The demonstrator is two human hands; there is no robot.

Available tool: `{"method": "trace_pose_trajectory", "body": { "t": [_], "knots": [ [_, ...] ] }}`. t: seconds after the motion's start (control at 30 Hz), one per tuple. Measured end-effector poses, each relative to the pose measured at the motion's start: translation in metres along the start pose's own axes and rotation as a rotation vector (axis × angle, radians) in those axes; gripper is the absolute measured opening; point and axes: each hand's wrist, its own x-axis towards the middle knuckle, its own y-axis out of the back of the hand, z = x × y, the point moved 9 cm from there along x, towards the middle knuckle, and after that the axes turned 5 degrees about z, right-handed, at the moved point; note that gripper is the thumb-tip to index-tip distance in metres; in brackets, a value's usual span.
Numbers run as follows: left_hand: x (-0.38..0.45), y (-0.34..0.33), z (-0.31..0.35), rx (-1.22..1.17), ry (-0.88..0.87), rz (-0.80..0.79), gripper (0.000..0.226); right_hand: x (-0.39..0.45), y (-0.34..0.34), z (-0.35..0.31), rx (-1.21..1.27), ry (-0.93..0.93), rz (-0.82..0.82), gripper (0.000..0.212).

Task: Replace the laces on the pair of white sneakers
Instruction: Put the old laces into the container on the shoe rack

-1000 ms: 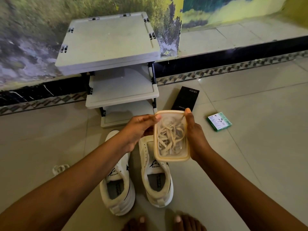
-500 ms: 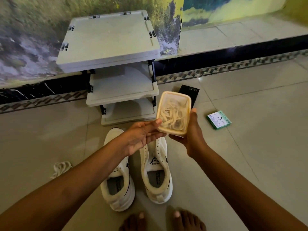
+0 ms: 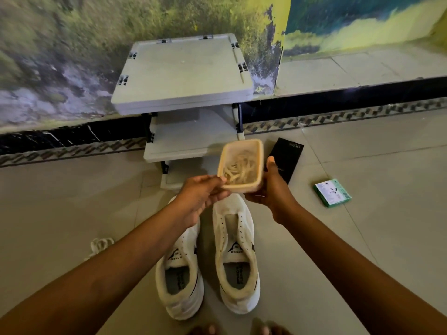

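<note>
Container (image 3: 251,165) raised farther, right hand (image 3: 272,192) grasping it, left hand (image 3: 202,198) pinching laces (image 3: 238,169) (blurred).

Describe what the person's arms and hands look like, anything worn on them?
Both arms are bare up to the frame edge: no sleeves, watch, bracelets or gloves show. The left hand and right hand show no rings. The fingers have short, unpainted nails.

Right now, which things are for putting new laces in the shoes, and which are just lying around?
For the job:
- white sneakers, no laces in them
- tub of laces, held by the right hand
- left hand pinching a lace at the tub's edge

Just lying about:
- black box
- green box
- grey shelf rack
- white lace bundle on the floor, perhaps the old ones
</note>
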Motion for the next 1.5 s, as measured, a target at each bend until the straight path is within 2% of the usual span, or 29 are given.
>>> {"method": "trace_pose_trajectory", "body": {
  "t": [0.1,0.2,0.3,0.37,0.47,0.7,0.8,0.9,1.0,1.13,1.23,1.33,1.43,1.5],
  "knots": [
    [0.016,0.022,0.033,-0.036,-0.09,0.101,0.005,0.011,-0.016,-0.019,-0.111,0.053,-0.033,0.048],
    [0.037,0.04,0.069,-0.05,-0.163,0.185,0.003,0.022,-0.024,-0.048,-0.662,0.349,0.02,0.033],
    [0.061,0.044,0.092,-0.04,-0.176,0.227,0.012,0.034,-0.04,-0.054,-1.133,0.564,-0.016,0.057],
    [0.079,0.038,0.101,-0.018,-0.186,0.219,0.023,0.05,-0.049,-0.048,-1.308,0.616,-0.051,0.068],
    [0.105,0.024,0.104,0.014,-0.154,0.189,0.029,0.069,-0.056,-0.035,-1.444,0.619,-0.076,0.073],
    [0.138,0.022,0.095,-0.023,-0.151,0.177,0.023,0.074,-0.064,-0.018,-1.478,0.689,0.0,0.077],
    [0.133,0.028,0.093,-0.018,-0.147,0.133,0.006,0.072,-0.066,-0.017,-1.452,0.714,0.05,0.076],
    [0.116,0.041,0.088,0.033,-0.197,0.108,0.015,0.069,-0.067,-0.018,-1.39,0.698,0.072,0.074],
    [0.082,0.068,0.072,0.14,-0.231,0.066,0.007,0.054,-0.082,-0.015,-1.305,0.705,0.005,0.075],
    [0.039,0.139,0.041,0.383,-0.276,0.084,0.009,0.006,-0.128,0.014,-1.153,0.779,-0.204,0.079],
    [0.015,0.218,-0.003,0.501,-0.24,0.259,0.012,-0.035,-0.171,0.05,-1.121,0.747,-0.407,0.075],
    [-0.005,0.29,-0.045,0.916,-0.197,0.499,0.019,-0.066,-0.206,0.074,-1.151,0.67,-0.62,0.065],
    [-0.017,0.322,-0.08,1.204,-0.053,0.526,0.033,-0.076,-0.218,0.067,-1.147,0.667,-0.683,0.064],
    [-0.019,0.327,-0.089,1.297,-0.02,0.525,0.031,-0.072,-0.217,0.054,-1.181,0.662,-0.681,0.063]
  ]
}}
